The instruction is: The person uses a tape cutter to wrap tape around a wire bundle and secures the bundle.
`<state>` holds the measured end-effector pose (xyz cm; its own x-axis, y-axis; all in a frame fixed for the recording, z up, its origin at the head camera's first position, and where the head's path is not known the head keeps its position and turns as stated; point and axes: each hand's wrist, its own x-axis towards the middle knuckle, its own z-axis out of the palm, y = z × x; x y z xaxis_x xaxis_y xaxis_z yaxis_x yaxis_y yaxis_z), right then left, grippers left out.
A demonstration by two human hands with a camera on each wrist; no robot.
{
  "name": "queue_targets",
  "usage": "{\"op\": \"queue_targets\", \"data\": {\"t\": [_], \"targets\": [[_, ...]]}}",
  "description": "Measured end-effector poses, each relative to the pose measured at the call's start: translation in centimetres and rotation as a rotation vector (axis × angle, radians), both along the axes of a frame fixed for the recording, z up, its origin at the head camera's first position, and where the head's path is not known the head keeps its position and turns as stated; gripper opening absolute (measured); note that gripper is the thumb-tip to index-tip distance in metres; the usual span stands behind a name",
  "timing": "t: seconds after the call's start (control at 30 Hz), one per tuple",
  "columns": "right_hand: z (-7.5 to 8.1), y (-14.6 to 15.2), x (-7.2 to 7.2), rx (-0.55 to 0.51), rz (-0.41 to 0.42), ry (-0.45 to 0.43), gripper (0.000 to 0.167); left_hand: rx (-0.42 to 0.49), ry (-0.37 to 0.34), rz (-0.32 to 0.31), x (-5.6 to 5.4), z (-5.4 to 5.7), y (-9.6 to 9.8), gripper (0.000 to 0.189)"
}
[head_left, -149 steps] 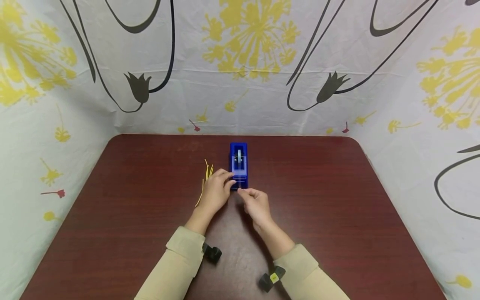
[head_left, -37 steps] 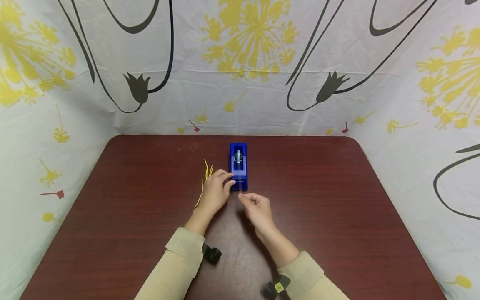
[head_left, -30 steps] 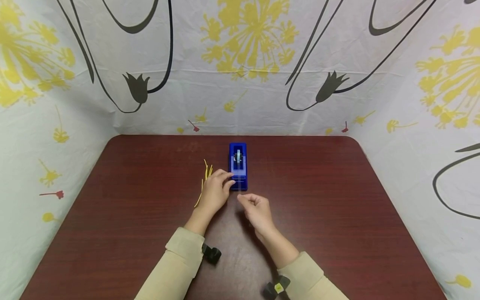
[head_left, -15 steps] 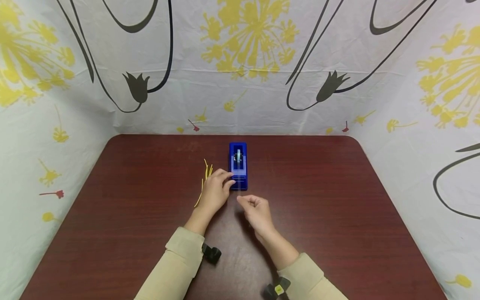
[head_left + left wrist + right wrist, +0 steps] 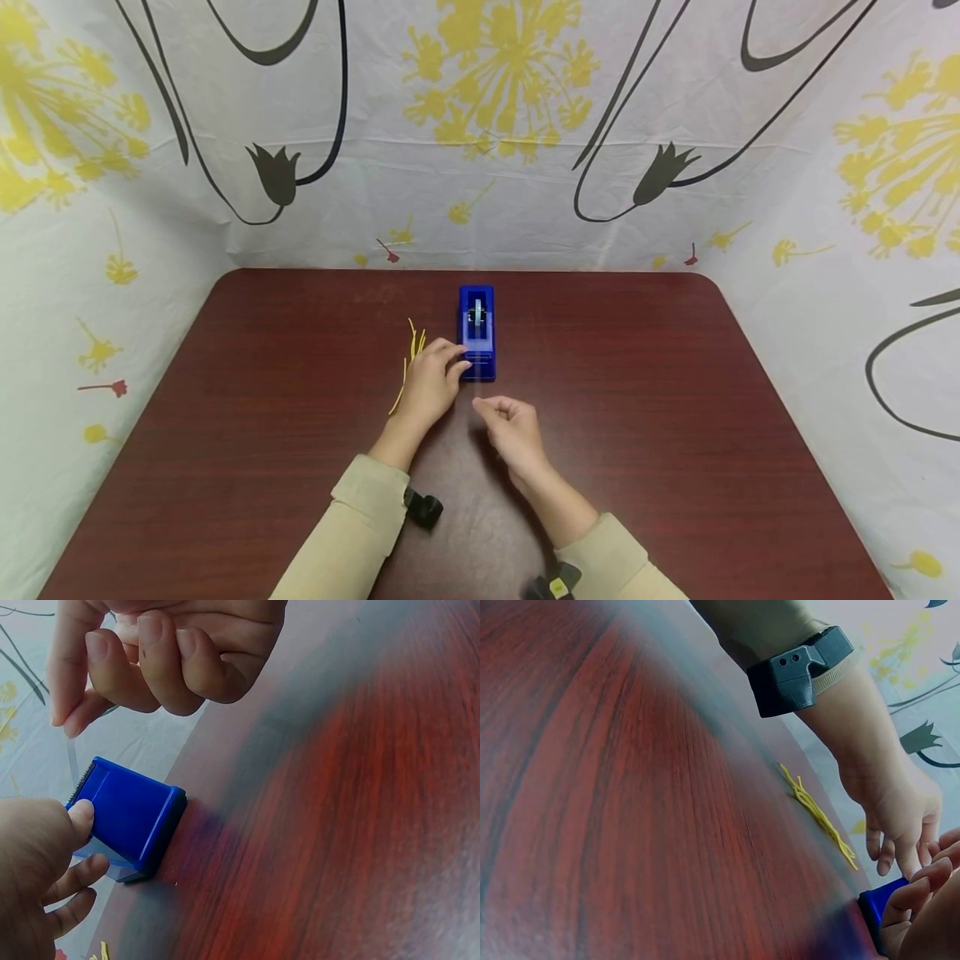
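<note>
A blue tape dispenser [image 5: 477,344] stands on the dark red-brown table, its tape roll [image 5: 477,313] toward the far end. My left hand [image 5: 429,382] grips its near end from the left. In the left wrist view, the thumb lies on the blue front just below the toothed cutter [image 5: 80,785]. My right hand [image 5: 516,432] pinches the end of a clear tape strip [image 5: 73,759] between thumb and forefinger, its other fingers curled. That strip stretches from the cutter to the pinch, off the table. Part of the dispenser is hidden behind my left fingers.
Several thin yellow strings [image 5: 414,343] lie on the table [image 5: 675,417] just left of my left hand. A white patterned cloth [image 5: 480,192] hangs behind the table and on both sides. Each wrist carries a black camera [image 5: 423,507].
My right hand has drawn back from the dispenser toward the near edge, and the clear strip between them has grown longer. The left hand and dispenser have stayed in place.
</note>
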<state>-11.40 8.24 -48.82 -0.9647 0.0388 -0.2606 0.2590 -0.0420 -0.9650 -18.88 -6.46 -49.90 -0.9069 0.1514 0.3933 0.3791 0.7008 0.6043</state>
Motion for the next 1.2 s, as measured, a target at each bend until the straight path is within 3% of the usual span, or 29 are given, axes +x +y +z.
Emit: {"op": "queue_targets", "data": {"t": [1.2], "targets": [[-0.14,0.19,0.66,-0.03,-0.002,-0.014,0.031,0.012,0.0,0.01,-0.03,-0.2,0.18,0.024]]}}
